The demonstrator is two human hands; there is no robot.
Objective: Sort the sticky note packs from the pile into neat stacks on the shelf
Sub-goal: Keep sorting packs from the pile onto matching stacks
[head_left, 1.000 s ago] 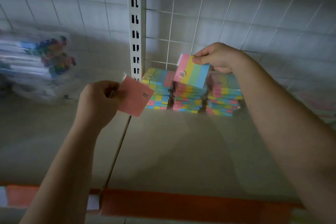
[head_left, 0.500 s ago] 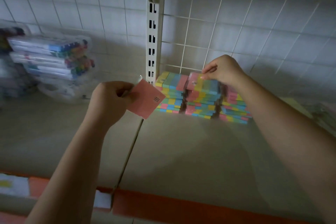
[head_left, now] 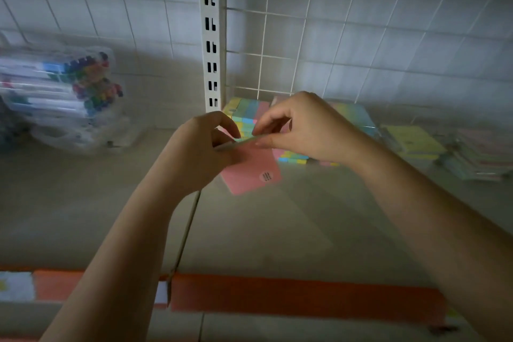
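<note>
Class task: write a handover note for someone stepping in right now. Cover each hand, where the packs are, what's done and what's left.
Left hand holds the pink pack above the shelf. Right hand pinches a thin pack's edge at the left grip.
Done: rainbow stacks stand against the back grid.
Left: place the packs in hand. Yellow packs and more lie at the right.
</note>
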